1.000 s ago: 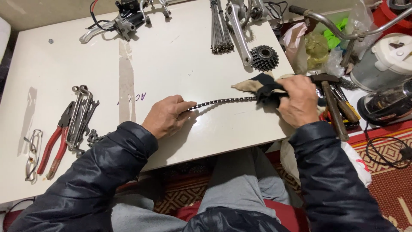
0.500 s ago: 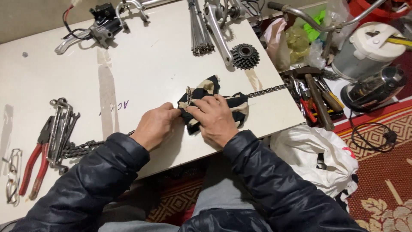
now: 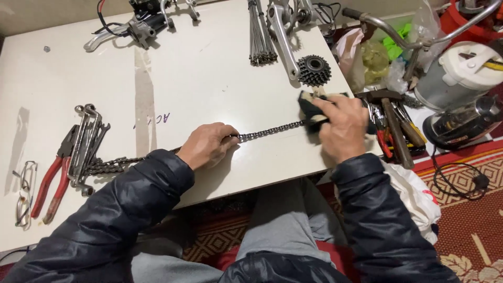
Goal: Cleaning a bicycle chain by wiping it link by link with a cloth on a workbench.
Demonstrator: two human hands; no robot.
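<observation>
- While the left hand (image 3: 207, 145) presses closed over one stretch of the bicycle chain (image 3: 270, 130), pinning it to the white worktop (image 3: 209, 78), the right hand (image 3: 343, 128) is clenched around a dark rag (image 3: 309, 107) wrapped on the chain at about 3 o'clock from the left.
- Between the two hands the chain lies taut and straight; its slack end trails off to 9 o'clock, bunched just beside the spanners (image 3: 86, 144) and the red-handled pliers (image 3: 50, 186).
- Judged from this grip, the step in hand is wiping the chain clean, one held length at a time.
- A next move would call for a firm anchor from the left hand, steady rag pressure along the links, and then feeding a fresh length through from the slack at 9 o'clock.
- At 12 o'clock from the right hand sit a toothed sprocket cluster (image 3: 313, 69) and a crank arm (image 3: 280, 31), clear of the chain.
</observation>
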